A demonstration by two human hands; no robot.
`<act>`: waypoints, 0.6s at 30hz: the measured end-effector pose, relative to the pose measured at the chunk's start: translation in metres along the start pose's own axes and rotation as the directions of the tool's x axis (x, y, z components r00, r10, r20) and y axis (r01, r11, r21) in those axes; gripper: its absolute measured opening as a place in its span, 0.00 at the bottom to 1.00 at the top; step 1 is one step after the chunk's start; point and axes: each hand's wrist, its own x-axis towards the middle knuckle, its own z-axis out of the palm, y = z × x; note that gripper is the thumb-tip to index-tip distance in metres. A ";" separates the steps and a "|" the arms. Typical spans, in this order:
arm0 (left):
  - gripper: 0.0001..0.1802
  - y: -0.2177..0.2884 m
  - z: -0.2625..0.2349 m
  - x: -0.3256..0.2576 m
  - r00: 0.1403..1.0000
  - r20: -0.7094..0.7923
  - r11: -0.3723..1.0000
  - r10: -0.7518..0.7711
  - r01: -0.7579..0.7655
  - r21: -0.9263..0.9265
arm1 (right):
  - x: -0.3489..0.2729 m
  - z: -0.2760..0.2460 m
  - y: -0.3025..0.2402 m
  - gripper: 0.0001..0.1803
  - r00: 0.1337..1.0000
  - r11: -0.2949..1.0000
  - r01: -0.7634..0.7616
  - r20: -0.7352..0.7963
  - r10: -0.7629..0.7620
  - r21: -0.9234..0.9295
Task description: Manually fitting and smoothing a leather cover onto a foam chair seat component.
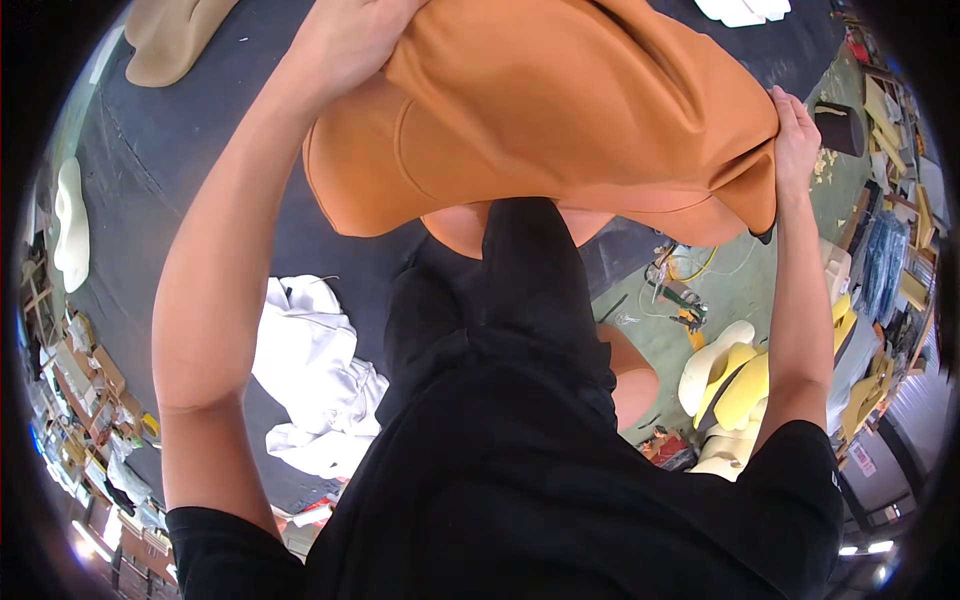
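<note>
Holding an orange-brown cover (560,110) out in front of us, we have its wrinkled body spread between our two arms, above and partly over our black-trousered legs (535,270). Our right grip (797,140) is closed on the cover's right edge, fingers bent against the material. Our left grip (360,35) touches its upper left side, but the fingertips are hidden, so we cannot tell how tightly it is closed. Under the cover, around our knee, shows another orange piece (455,230). To our left, a crumpled white cloth (310,365) lies on a dark surface (130,150), with a pale foam piece (72,225) farther out and a tan piece (175,40) near the top. To our right, on the green floor (640,310), we see some tools (685,300), yellow foam pieces (745,385) and, farther up, a dark brown cylinder (840,128)
</note>
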 end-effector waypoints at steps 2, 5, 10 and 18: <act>0.26 0.005 0.001 0.000 1.000 0.008 1.000 -0.022 0.022 -0.008 | -0.001 -0.003 0.001 0.16 1.000 1.000 0.008 0.004 -0.008 0.008; 0.26 0.002 0.002 0.004 0.997 0.017 0.997 -0.072 0.072 -0.025 | -0.001 -0.005 0.003 0.17 0.999 0.999 0.039 0.026 -0.038 -0.016; 0.26 0.003 0.003 0.005 0.999 0.013 0.999 -0.031 0.031 0.010 | -0.002 0.000 0.002 0.15 0.996 0.988 0.083 -0.002 -0.084 -0.127; 0.26 0.003 0.001 -0.001 1.000 0.005 1.000 -0.014 0.013 0.017 | -0.006 -0.010 0.004 0.15 0.993 0.992 0.085 -0.070 -0.092 -0.091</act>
